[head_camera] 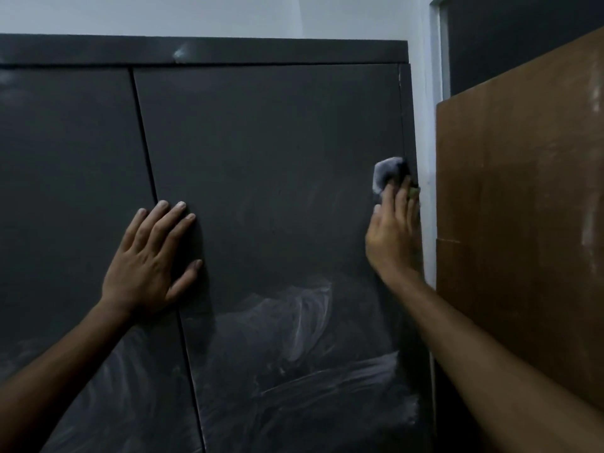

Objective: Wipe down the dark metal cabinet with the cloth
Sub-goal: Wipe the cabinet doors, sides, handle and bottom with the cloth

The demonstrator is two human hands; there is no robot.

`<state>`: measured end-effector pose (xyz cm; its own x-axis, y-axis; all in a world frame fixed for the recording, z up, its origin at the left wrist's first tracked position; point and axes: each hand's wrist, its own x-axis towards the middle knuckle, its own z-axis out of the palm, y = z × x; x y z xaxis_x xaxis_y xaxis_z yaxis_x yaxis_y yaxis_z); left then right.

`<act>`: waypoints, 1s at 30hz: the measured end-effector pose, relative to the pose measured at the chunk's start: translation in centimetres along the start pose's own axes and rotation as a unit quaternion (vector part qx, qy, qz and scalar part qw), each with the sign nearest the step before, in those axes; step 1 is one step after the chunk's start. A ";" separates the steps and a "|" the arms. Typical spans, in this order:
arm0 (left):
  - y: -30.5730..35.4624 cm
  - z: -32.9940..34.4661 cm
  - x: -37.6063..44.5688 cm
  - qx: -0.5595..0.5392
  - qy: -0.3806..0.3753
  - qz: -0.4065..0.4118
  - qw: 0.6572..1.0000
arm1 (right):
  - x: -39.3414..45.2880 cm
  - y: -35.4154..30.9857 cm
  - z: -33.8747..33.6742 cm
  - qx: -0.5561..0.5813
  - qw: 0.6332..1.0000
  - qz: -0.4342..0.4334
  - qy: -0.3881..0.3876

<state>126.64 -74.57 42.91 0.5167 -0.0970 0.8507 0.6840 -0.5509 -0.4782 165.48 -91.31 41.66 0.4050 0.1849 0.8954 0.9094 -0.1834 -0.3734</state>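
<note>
A pale wall [196, 11] backs the dark metal cabinet [268, 152], both doors closed, contents hidden. The left hand [153, 259] lies flat over the door seam, fingers spread. At the cabinet's right edge the right hand [394, 233] presses a grey cloth [387, 173] with straight, close fingers. Brown board [523, 191] leans right of the cabinet.
</note>
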 end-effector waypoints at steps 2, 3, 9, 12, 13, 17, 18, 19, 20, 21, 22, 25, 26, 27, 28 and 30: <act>-0.1 0.0 0.0 -0.002 0.000 0.002 1.000 | -2.9 0.0 0.9 -0.018 0.995 -0.089 -0.028; -0.2 0.0 0.0 -0.002 0.000 0.003 1.000 | -5.2 0.8 1.0 -0.032 0.989 -0.133 -0.051; -0.1 0.2 0.1 0.002 0.003 0.004 1.000 | -1.9 3.3 -0.3 0.004 1.000 -0.004 -0.019; -0.1 0.1 0.0 0.000 0.001 0.004 1.000 | 1.5 0.5 0.0 0.018 1.000 0.017 0.015; -0.1 0.1 -0.1 -0.002 0.002 0.005 1.000 | 0.5 0.3 0.4 0.002 1.000 -0.028 0.009; -0.2 0.2 0.1 -0.004 0.008 0.010 1.000 | -6.0 4.7 0.0 -0.052 0.976 -0.194 -0.084; -0.2 0.2 0.1 -0.004 0.007 0.008 1.000 | -5.6 5.6 -0.4 -0.046 0.977 -0.187 -0.088; -0.1 0.2 0.1 -0.002 0.004 0.004 1.000 | -4.5 5.8 -0.7 -0.045 0.983 -0.160 -0.078; -0.1 0.3 0.0 -0.001 0.001 0.003 1.000 | -3.0 5.2 -0.9 -0.042 0.990 -0.120 -0.063; -0.1 0.3 0.0 -0.001 0.000 0.001 1.000 | -1.3 4.0 -0.8 -0.034 0.996 -0.079 -0.037; -0.1 0.4 -0.1 -0.001 0.000 0.000 1.000 | 0.2 2.4 -0.7 -0.022 0.999 -0.043 -0.011; -0.1 0.3 -0.1 0.001 -0.001 0.005 1.000 | 0.3 -2.3 0.8 0.001 0.997 -0.076 0.020; -0.2 0.2 -0.1 0.001 -0.003 0.006 1.000 | -1.2 -2.6 1.5 -0.007 0.990 -0.142 0.006; -0.3 0.2 -0.1 0.001 -0.004 0.006 1.000 | -3.3 -2.0 2.0 -0.022 0.976 -0.215 -0.019; -0.3 0.1 -0.1 0.002 -0.004 0.006 1.000 | -5.1 -0.6 2.1 -0.036 0.958 -0.281 -0.042; -0.3 0.1 0.1 0.004 -0.004 0.006 1.000 | -6.5 3.5 1.2 -0.049 0.938 -0.337 -0.069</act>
<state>126.56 -74.30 43.09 0.5289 -0.0978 0.8430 0.6815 -0.5430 -0.4906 166.14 -91.95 34.27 -0.2449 0.4132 0.8771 0.9525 -0.0663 0.2971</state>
